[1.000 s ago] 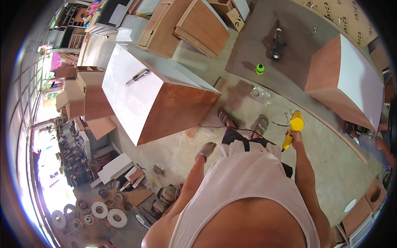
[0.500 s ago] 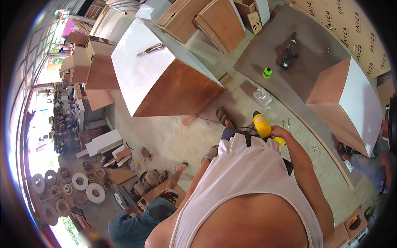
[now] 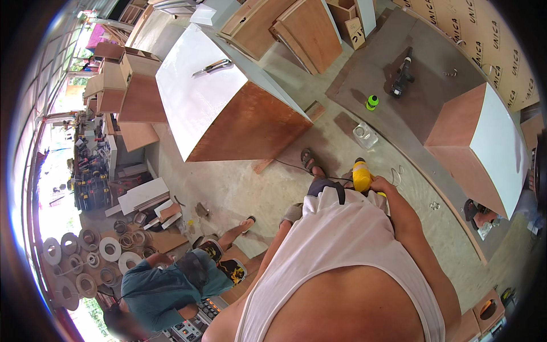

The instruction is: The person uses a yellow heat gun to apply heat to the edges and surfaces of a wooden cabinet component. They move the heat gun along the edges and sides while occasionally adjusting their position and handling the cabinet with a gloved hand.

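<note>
My right hand (image 3: 377, 183) grips a yellow power tool (image 3: 360, 175) beside my waist. My left hand (image 3: 292, 212), in a greyish glove, is close against my left side, its fingers mostly hidden by my shirt. Ahead stands a white-topped wooden cabinet (image 3: 242, 122) with a utility knife (image 3: 210, 68) lying on top. A cable (image 3: 293, 169) runs from near its base past my sandalled foot (image 3: 309, 161). To the right, a black tool (image 3: 403, 77) and a small green bottle (image 3: 372, 102) rest on a grey board (image 3: 370, 68), and a clear object (image 3: 364, 135) lies on the floor beside it.
A co-worker (image 3: 182, 285) in a teal shirt is at lower left, near rolls of edging (image 3: 109, 249). Another person (image 3: 534, 211) is at the right edge, behind a wooden box (image 3: 454, 122). More cabinet boxes (image 3: 137, 91) and offcuts (image 3: 142, 196) stand around.
My right hand has brought the yellow tool leftward to my waist. My left hand has drawn in against my body. A co-worker has appeared at lower left. The view has shifted.
</note>
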Tool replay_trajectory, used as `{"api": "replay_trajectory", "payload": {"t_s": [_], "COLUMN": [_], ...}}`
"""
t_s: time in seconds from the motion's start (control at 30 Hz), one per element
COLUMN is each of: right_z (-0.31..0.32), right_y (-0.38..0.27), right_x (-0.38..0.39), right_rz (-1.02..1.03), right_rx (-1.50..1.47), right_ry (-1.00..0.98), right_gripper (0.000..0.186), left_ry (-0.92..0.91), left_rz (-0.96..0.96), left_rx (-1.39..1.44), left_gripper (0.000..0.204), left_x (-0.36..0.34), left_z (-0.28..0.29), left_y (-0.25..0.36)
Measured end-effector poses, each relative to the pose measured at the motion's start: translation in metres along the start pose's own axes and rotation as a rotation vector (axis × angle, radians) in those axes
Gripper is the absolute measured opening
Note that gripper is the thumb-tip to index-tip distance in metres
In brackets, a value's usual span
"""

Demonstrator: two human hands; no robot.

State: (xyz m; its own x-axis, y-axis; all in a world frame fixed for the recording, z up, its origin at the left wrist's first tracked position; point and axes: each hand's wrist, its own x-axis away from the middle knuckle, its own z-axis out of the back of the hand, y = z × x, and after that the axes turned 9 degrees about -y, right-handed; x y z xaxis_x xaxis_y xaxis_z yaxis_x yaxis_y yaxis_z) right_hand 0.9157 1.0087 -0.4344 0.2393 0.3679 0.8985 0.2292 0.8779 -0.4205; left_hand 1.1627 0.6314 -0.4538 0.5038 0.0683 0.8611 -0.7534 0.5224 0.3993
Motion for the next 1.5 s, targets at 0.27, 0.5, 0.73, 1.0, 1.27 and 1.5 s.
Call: {"api": "replay_trajectory", "payload": {"t_s": [0.27,0.5,0.73,1.0,1.27,1.5], "right_z": [0.0,0.01,0.0,-0.007,-0.013,0.0], "right_y": [0.025,-0.002,0.018,0.015,0.038,0.01], "right_x": [-0.026,-0.006,-0.026,-0.022,-0.037,-0.006], "right_rz": [-0.002,-0.045,-0.073,-0.024,-0.006,-0.043], "right_rx": [-0.297,-0.208,-0.242,-0.271,-0.203,-0.296], "right_ry": [0.225,0.175,0.142,0.157,0.233,0.169], "right_gripper": [0.039,0.063,0.059,0.032,0.047,0.05], "left_ry": [-0.021,-0.018,-0.072,-0.059,-0.108,-0.071], "left_rz": [-0.017,-0.053,-0.048,-0.02,-0.068,-0.075], "left_rx": [-0.018,-0.044,-0.044,0.018,-0.092,-0.135], "left_gripper": [0.044,0.043,0.043,0.042,0.041,0.041], "left_x": [-0.01,-0.028,0.002,0.036,0.034,0.024], "left_z": [0.012,0.017,0.041,0.043,0.047,0.043], "left_y": [0.005,-0.006,0.036,0.065,0.066,0.052]}}
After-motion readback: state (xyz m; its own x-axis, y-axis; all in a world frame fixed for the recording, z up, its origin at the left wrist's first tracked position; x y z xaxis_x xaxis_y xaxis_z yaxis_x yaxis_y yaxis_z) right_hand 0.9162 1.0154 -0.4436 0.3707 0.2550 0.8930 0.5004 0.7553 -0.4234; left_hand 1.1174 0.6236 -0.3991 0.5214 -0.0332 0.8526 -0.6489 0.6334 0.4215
